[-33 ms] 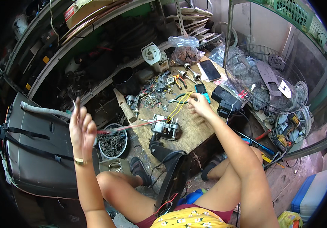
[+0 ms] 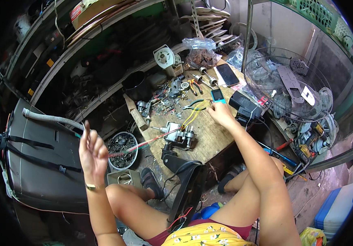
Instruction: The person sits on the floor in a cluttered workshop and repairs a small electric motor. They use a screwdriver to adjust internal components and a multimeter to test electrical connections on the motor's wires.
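Observation:
A small electric fan motor (image 2: pixel 177 135) with a metal shaft sits near the front of the wooden board, joined to a black fan stand part (image 2: pixel 193 184) between my legs. Red and green wires (image 2: pixel 143 144) stretch from the motor to my left hand (image 2: pixel 93 158), raised at the left with its fingers curled around their ends. Yellow wires (image 2: pixel 192 119) rise from the motor's top to my right hand (image 2: pixel 220 114), whose fingertips pinch them. Black-handled pliers (image 2: pixel 196 105) lie open beside the right hand, and a blue keypad phone (image 2: pixel 218 96) lies just beyond it.
Small screws and scraps (image 2: pixel 170 98), orange-handled pliers (image 2: pixel 194 87) and a black smartphone (image 2: pixel 227 75) cover the far board. A black charger-like box (image 2: pixel 245 107) and a wire fan guard (image 2: pixel 289 84) are at right. A white bucket of dark scraps (image 2: pixel 122 164) stands left below.
My left hand has come slightly right and down, with the red and green wires still in it. My right hand has shifted slightly right and down with the yellow wires.

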A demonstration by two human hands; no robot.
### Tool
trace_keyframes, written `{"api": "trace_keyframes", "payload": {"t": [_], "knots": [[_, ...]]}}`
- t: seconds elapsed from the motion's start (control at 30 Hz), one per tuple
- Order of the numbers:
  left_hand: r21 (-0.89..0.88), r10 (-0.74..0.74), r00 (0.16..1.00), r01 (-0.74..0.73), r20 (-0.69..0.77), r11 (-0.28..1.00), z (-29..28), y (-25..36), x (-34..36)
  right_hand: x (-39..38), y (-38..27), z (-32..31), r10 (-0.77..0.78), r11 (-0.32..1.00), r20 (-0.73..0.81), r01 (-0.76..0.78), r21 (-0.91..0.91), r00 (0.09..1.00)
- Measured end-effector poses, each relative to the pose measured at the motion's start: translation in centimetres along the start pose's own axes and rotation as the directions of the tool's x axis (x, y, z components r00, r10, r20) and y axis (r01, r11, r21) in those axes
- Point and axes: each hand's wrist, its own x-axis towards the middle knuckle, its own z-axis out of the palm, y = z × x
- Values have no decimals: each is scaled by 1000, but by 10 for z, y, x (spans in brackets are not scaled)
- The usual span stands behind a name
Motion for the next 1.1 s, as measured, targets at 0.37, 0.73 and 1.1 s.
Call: {"api": "trace_keyframes", "payload": {"t": [0.37, 0.73, 1.1], "knots": [[-102, 162, 983, -153, 85, 983, 16, -49, -107, -112, -112, 63, -860, 487, 126, 869, -86, 495], [462, 598, 775, -461, -206, 757, -18, -8, -98, -152, -137, 68, -890, 454, 128, 879, 148, 438], [999, -426, 905, -32, 23, -14, 36, -64, -50, -113, -128, 31, -824, 541, 188, 841, -21, 535]]}}
